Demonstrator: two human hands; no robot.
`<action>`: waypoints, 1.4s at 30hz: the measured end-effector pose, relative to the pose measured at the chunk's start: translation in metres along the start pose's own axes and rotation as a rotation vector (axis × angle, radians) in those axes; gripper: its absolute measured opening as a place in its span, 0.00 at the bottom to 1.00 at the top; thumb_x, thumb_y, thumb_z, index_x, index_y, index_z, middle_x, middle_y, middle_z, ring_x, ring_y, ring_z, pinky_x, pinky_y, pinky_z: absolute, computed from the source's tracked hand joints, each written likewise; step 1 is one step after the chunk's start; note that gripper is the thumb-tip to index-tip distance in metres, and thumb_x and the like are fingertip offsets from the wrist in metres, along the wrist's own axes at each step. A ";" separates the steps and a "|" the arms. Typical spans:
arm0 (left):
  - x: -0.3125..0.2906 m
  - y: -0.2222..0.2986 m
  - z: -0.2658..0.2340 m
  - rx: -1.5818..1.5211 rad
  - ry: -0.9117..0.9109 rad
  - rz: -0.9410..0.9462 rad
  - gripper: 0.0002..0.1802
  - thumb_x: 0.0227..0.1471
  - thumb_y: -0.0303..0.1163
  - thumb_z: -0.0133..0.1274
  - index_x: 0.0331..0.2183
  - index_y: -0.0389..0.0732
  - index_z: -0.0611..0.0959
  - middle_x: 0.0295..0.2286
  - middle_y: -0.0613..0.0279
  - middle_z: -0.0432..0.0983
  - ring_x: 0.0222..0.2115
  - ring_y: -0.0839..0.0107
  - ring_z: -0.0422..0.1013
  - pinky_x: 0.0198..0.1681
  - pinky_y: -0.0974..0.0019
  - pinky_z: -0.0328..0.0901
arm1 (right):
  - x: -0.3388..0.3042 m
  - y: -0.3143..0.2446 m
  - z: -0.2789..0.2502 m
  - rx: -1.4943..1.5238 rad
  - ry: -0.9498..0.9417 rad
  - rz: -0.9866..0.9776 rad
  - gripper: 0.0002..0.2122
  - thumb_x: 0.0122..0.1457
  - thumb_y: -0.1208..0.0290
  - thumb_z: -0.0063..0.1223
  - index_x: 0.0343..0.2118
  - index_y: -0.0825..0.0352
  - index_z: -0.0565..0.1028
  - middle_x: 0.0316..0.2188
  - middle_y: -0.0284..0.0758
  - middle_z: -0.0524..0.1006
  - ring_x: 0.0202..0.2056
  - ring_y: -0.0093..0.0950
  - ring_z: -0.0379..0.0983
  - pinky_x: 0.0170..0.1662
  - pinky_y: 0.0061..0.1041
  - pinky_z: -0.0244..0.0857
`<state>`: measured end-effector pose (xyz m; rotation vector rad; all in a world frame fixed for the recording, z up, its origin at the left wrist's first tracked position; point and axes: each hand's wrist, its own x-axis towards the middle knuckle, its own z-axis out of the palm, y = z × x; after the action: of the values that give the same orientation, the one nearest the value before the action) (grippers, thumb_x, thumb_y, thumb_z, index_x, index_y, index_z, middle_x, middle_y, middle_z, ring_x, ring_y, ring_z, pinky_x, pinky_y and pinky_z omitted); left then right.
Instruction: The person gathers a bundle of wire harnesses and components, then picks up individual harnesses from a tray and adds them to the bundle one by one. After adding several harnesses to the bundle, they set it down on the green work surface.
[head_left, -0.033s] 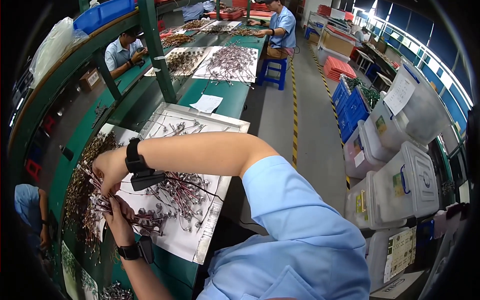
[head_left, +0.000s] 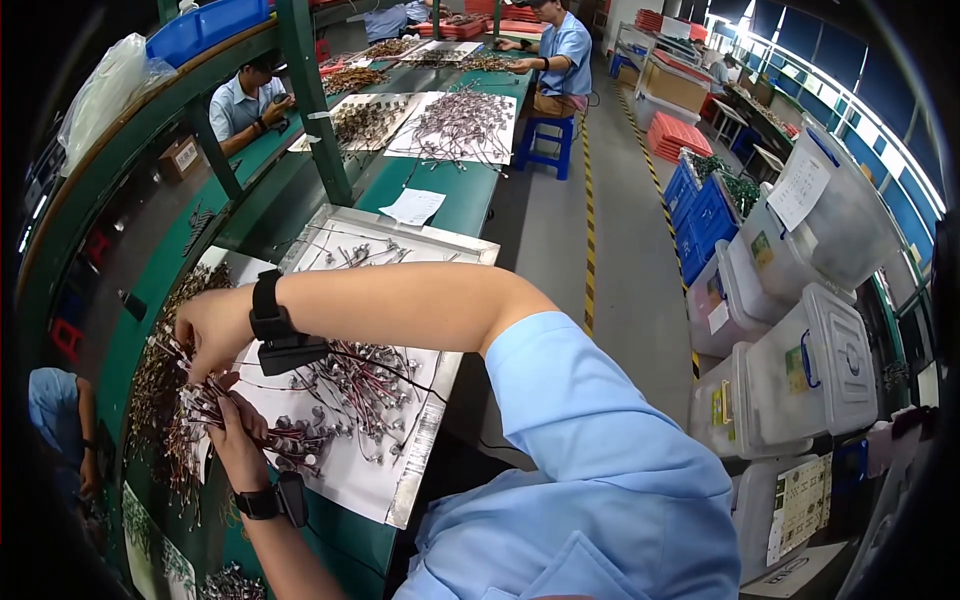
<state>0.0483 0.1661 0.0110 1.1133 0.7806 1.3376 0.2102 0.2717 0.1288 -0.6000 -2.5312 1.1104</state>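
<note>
My left hand [head_left: 238,435] is closed around a bundle of thin dark-red wires [head_left: 290,440] with small silvery metal parts at their right ends. Pale tips of the bundle stick out to the left of the fingers. My right arm reaches across, and my right hand [head_left: 218,325] is bent over those tips with its fingers curled onto some wires; the fingertips are partly hidden. Under and beside the hands, more loose wires with metal parts [head_left: 365,400] lie on a white-covered tray [head_left: 350,492]. A long heap of brownish wired parts [head_left: 150,400] runs along the left.
Green posts [head_left: 312,110] and a shelf with a blue bin [head_left: 208,30] rise at the left. A paper slip [head_left: 413,207] lies beyond the tray. Co-workers sit farther along the green bench. Clear plastic boxes [head_left: 800,370] are stacked at the right, across the aisle.
My right hand has shifted slightly left and its fingers have moved a little over the wire tips. My left hand still holds the bundle in the same place.
</note>
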 end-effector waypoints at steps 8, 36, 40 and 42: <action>-0.001 0.007 0.042 0.311 0.157 0.026 0.11 0.58 0.33 0.45 0.39 0.35 0.71 0.17 0.71 0.58 0.17 0.79 0.58 0.23 0.73 0.59 | -0.006 -0.028 0.001 -0.246 0.079 -0.428 0.22 0.54 0.58 0.52 0.45 0.71 0.71 0.42 0.47 0.73 0.41 0.40 0.71 0.45 0.32 0.65; -0.012 0.045 0.043 0.506 0.278 0.270 0.17 0.54 0.41 0.51 0.31 0.35 0.77 0.27 0.61 0.76 0.30 0.74 0.71 0.39 0.69 0.64 | -0.019 0.038 0.118 0.187 -0.037 -0.087 0.19 0.53 0.64 0.53 0.43 0.73 0.69 0.34 0.46 0.76 0.34 0.33 0.74 0.37 0.30 0.66; -0.018 0.028 0.035 0.332 0.335 0.282 0.19 0.57 0.44 0.47 0.26 0.36 0.74 0.25 0.61 0.75 0.33 0.71 0.72 0.42 0.66 0.65 | -0.023 0.036 0.101 -0.018 0.110 -0.299 0.19 0.55 0.62 0.52 0.43 0.73 0.70 0.36 0.44 0.75 0.36 0.32 0.74 0.39 0.27 0.66; -0.022 0.029 0.033 0.224 0.375 0.299 0.20 0.58 0.44 0.46 0.24 0.37 0.72 0.24 0.62 0.74 0.34 0.69 0.72 0.42 0.65 0.65 | -0.033 0.038 0.072 -0.064 0.190 -0.511 0.19 0.57 0.61 0.51 0.44 0.73 0.70 0.38 0.41 0.75 0.36 0.29 0.73 0.40 0.24 0.66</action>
<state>0.0668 0.1360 0.0456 1.2041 1.0894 1.7760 0.2170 0.2338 0.0490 -0.0525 -2.3646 0.7512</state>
